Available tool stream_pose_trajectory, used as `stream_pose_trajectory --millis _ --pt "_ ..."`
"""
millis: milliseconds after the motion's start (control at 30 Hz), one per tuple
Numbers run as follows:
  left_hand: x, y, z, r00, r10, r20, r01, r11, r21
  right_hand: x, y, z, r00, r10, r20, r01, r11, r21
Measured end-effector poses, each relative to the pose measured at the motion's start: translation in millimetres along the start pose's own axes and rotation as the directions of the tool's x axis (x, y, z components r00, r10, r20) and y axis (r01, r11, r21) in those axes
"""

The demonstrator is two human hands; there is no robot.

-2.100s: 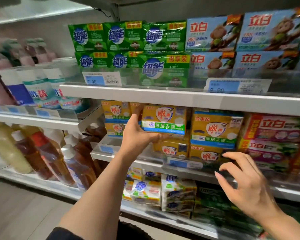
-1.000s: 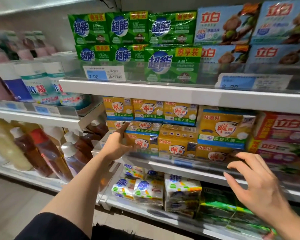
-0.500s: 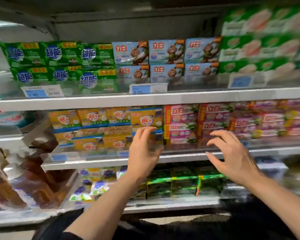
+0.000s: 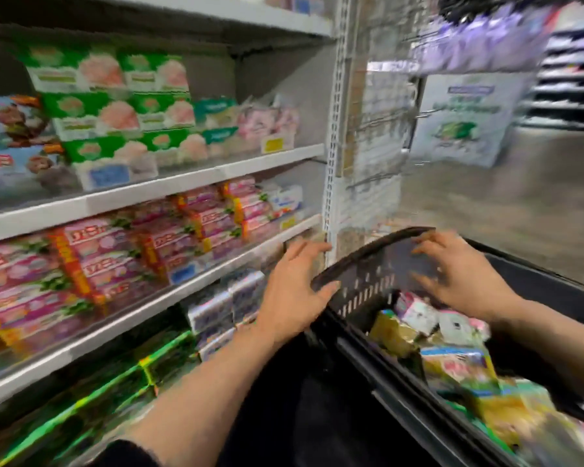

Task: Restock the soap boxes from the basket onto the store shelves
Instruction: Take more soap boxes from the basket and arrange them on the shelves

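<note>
A black plastic basket (image 4: 361, 284) stands at the lower right, filled with several soap boxes (image 4: 452, 362) in yellow, pink and white packs. My left hand (image 4: 294, 291) hovers with straight, spread fingers beside the basket's left rim and holds nothing. Over the inside of the basket, above the boxes, my right hand (image 4: 459, 274) is spread open and empty. The store shelves (image 4: 182, 183) on the left carry pink soap boxes (image 4: 122, 251) on the middle level and green ones (image 4: 115, 106) above. The view is motion-blurred.
A perforated white upright post (image 4: 334, 129) ends the shelving just beyond my left hand. Dark green packs (image 4: 115, 382) fill the bottom shelf. To the right lie the open aisle floor (image 4: 520, 203) and a white display stand (image 4: 466, 119).
My view has swung right from the yellow soap section to the shelf's end and the basket. Both hands left the shelf and now hover at the basket, empty.
</note>
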State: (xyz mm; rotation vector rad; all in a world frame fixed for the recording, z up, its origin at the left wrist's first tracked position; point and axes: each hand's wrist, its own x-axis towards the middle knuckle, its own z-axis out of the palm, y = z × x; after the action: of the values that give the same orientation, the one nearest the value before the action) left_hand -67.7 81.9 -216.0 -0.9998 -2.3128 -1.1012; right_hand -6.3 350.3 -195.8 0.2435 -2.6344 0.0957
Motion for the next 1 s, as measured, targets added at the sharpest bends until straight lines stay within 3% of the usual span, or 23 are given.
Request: stream_pose_trajectory --millis 133,300,367,467,633,767,900,1000 --pt "21.7 36.6 70.8 0.968 0.09 0.236 -0.083 0.996 -0.04 -70.3 61.0 -7.7 0.985 0.15 0.079 -0.145 0.987 -0.069" --pt "33.2 62.8 142.2 0.838 0.122 0.532 -0.145 0.989 0.001 -130.1 97.2 8.1 0.937 0.269 0.223 -0.26 0.963 -0.067" --pt "37.7 67.5 165.7 0.775 0.124 0.619 -0.189 0.981 0.04 -142.2 107.3 11.5 0.857 0.39 0.336 -0.37 0.921 -0.125" --pt "43.0 71.9 199.5 0.708 0.088 0.7 -0.223 0.969 0.104 -145.8 123.5 5.5 0.654 0.565 0.503 -0.516 0.819 -0.251" --pt "61.4 83.1 248.9 0.715 -0.039 0.698 -0.143 0.969 0.2 -142.9 147.9 -3.3 0.482 0.602 0.637 -0.58 0.764 -0.282" --pt "61.6 71.4 286.6 0.735 -0.235 0.636 0.087 0.963 0.255 -157.7 154.9 0.0 0.35 0.567 0.746 -0.626 0.734 -0.264" --pt "47.7 58.6 306.7 0.804 -0.258 0.536 0.19 0.965 0.181 -169.4 153.4 0.4 0.084 0.425 0.901 -0.731 0.641 -0.234" --pt "49.7 59.1 306.5 0.82 -0.315 0.477 0.311 0.946 0.09 -165.2 151.2 -4.8 0.043 0.374 0.927 -0.823 0.539 -0.18"
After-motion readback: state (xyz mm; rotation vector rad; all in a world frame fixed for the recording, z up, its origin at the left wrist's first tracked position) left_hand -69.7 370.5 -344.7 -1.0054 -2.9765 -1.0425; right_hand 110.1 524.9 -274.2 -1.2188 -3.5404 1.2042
